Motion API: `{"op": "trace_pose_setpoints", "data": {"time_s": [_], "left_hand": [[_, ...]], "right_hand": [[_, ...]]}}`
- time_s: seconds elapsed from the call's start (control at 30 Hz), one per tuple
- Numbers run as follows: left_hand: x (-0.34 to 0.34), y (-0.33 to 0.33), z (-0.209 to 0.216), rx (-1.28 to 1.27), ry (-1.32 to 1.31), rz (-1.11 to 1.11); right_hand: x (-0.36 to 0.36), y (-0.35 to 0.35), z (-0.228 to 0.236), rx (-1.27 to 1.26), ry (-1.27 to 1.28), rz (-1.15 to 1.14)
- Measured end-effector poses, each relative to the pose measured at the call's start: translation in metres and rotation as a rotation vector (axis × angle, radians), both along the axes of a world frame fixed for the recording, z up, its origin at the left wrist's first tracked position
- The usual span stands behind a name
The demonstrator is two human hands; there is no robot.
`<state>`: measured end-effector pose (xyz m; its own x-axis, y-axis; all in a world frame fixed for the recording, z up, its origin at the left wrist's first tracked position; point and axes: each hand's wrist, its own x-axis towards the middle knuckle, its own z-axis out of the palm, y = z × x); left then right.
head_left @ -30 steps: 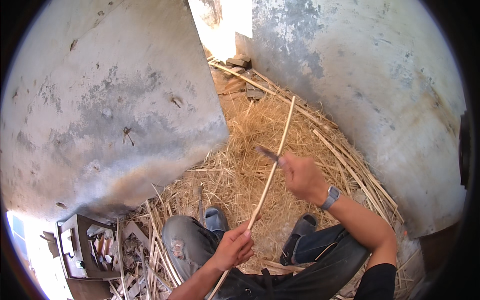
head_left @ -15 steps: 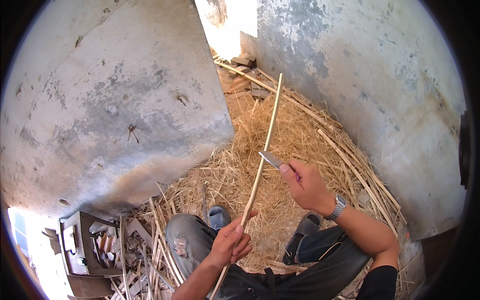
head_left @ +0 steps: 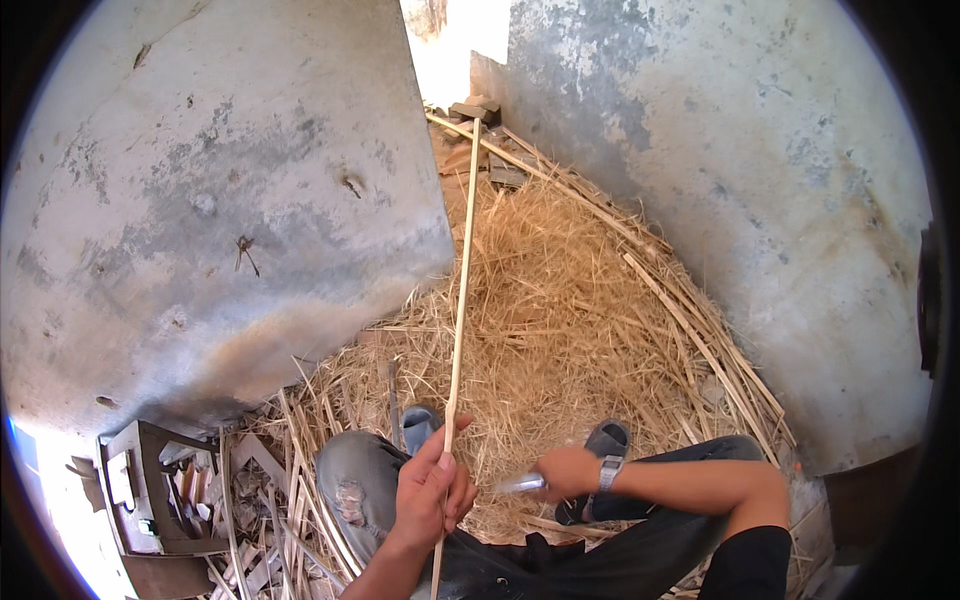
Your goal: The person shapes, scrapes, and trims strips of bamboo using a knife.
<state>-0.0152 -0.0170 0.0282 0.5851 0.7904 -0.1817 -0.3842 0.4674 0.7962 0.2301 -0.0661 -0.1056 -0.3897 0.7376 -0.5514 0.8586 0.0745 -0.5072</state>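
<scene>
A long, thin, pale wooden strip (head_left: 463, 290) stretches from near my lap up toward the far corner, with a slight bend just above my fingers. My left hand (head_left: 430, 492) is closed around its lower part, the index finger partly stretched out. To the right of that hand, my right hand (head_left: 567, 472) grips a knife (head_left: 520, 484) by the handle, which the fingers hide. The knife's blade is slightly blurred and points left toward the strip and my left hand. A gap shows between blade and strip.
Pale shavings (head_left: 560, 300) cover the floor between two worn grey walls. Long strips (head_left: 690, 330) lie along the right wall. A broken frame-like box (head_left: 150, 490) and wood scraps sit at lower left. Brick-like blocks (head_left: 475, 108) are piled at the far corner. My slippered feet rest among the shavings.
My right hand has drawn the knife down the strip's right side, back toward my lap and away from it. The strip's far end has swung left and stands more upright in view.
</scene>
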Motion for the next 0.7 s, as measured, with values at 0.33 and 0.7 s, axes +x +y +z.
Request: {"op": "trace_pose_setpoints", "data": {"time_s": [0.33,0.7], "left_hand": [[-0.033,0.006,-0.020,-0.024,-0.004,0.026],[-0.037,0.012,-0.003,-0.284,-0.301,-0.218]], "right_hand": [[-0.089,-0.111,-0.125,-0.277,0.095,0.076],[-0.098,-0.112,-0.095,-0.225,-0.030,-0.066]]}}
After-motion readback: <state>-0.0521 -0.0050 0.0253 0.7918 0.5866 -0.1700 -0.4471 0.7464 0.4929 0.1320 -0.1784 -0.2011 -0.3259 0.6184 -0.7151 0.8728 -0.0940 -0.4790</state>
